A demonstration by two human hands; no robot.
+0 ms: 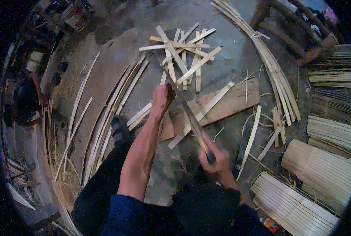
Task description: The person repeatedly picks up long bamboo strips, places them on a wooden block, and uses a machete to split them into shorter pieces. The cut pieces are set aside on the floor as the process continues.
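Observation:
My right hand (215, 158), slightly blurred, is closed around the near end of a long narrow blade (192, 116) with a dark handle end. The blade slants up and away to the left, past my left fist. My left hand (164, 96) is closed with its fingers curled, right beside the blade's far part; what it grips is hidden. Beneath the blade, a pale bamboo strip (213, 103) lies across a brown wooden board (238, 96). Another strip (141, 116) passes under my left forearm. Beyond my left hand is a loose, crisscrossed pile of short bamboo strips (185, 59).
Long split bamboo strips (114, 98) lie by my left shoe (121, 128). A long bundle of strips (271, 65) curves along the right. Stacked slats (297, 204) stand at the lower right, below a wooden frame (281, 39). Shavings (67, 177) litter the left floor.

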